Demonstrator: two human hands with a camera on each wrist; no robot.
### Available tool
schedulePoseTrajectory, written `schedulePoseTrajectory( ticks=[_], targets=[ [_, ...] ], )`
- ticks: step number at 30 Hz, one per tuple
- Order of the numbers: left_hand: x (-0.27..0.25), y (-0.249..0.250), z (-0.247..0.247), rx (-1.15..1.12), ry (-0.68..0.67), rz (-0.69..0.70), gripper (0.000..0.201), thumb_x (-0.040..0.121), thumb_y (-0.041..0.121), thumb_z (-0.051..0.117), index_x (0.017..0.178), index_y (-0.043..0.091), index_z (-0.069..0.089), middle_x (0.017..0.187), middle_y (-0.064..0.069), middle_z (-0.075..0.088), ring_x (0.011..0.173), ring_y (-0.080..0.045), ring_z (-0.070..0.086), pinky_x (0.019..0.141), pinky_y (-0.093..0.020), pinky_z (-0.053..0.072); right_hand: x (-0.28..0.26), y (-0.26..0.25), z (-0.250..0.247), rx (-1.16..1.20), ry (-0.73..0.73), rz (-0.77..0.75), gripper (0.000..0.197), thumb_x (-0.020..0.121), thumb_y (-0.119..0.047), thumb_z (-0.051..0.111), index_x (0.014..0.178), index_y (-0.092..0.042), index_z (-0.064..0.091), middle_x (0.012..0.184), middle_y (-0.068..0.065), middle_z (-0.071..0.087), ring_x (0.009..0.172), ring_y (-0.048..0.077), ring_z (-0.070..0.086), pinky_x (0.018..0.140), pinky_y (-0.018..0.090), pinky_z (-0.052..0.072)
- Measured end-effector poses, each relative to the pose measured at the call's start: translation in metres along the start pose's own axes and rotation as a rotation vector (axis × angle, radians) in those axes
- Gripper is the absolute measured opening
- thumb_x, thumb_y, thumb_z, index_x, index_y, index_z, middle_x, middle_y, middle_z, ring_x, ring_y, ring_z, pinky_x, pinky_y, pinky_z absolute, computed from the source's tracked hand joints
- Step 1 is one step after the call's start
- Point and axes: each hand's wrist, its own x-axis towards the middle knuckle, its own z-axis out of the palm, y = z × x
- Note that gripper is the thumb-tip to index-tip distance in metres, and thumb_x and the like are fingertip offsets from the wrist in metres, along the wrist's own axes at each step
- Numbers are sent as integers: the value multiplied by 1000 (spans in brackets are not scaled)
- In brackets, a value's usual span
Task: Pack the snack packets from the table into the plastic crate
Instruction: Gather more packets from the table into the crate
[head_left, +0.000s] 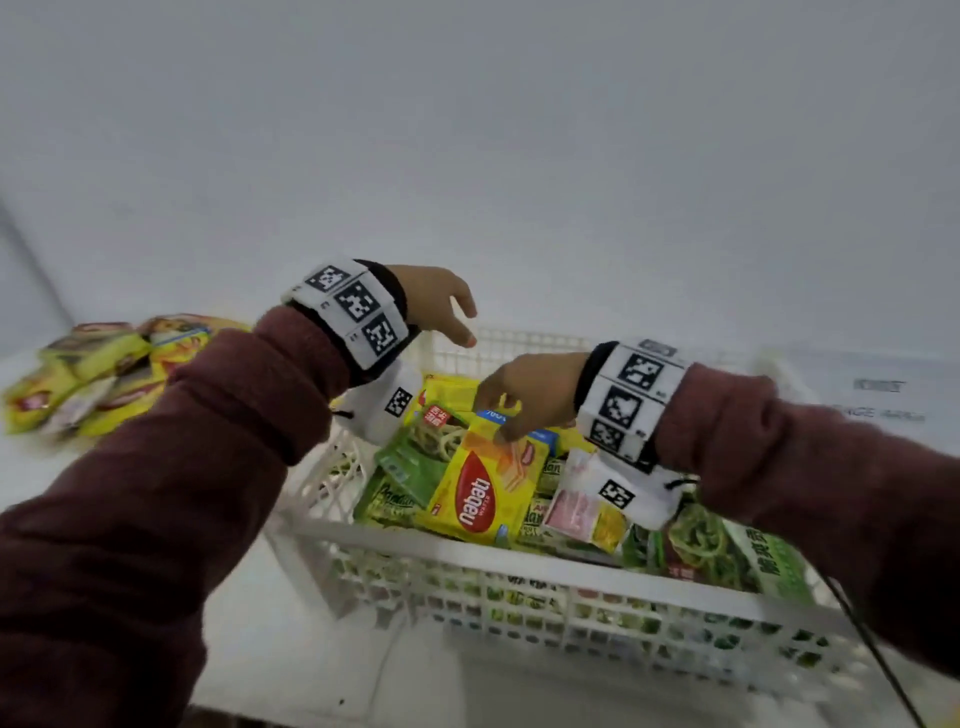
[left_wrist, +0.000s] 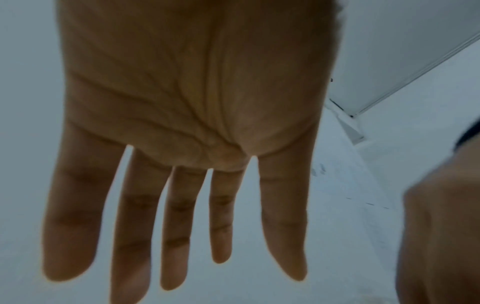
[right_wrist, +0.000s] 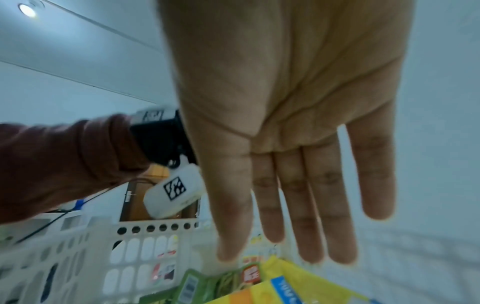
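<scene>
A white plastic crate (head_left: 467, 564) sits in front of me, filled with green and yellow snack packets. A yellow wafer packet (head_left: 485, 493) lies on top. My right hand (head_left: 519, 400) hovers just above it with straight fingers (right_wrist: 311, 205), holding nothing. My left hand (head_left: 441, 306) is raised over the crate's far left corner, fingers (left_wrist: 135, 205) spread and empty. A pile of yellow packets (head_left: 93, 374) lies on the table at the left.
The white table (head_left: 291, 639) runs under the crate, with a plain wall behind. A black cable (head_left: 878, 654) hangs from my right wrist across the crate's near right corner. A printed label (head_left: 883, 400) lies far right.
</scene>
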Motion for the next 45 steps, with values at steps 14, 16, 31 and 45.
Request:
schedulePoseTrajectory(
  ticks=[14,16,31,45],
  targets=[
    [-7,-43,-10,10,-84,-30,40,91,28,57,128,15,51,105,-4,64,92,-19,56,74,-25,43,97,-30,15,-127,-52,-41,69,72,-26,78,132,-15,46,129,9,51,119,27,49,97,31,43],
    [-4,-42,-11,42,-77,-27,33,93,12,51,126,9,54,92,-2,60,88,-17,53,61,-18,39,83,-21,0,23,1,-88,47,73,-15,77,115,-6,58,111,12,61,99,23,56,80,20,46],
    [15,67,71,100,-293,370,60,87,26,64,139,11,38,141,-8,42,127,-24,43,99,-28,37,-80,66,-27,-35,174,407,33,75,1,60,63,-21,38,63,-7,40,56,13,37,48,20,25],
    [22,89,138,552,-281,477,91,70,52,71,141,16,29,139,-10,36,128,-30,37,103,-50,38,-79,97,27,-254,116,678,12,93,-20,49,87,-13,44,85,5,50,78,23,46,64,29,39]
  ],
)
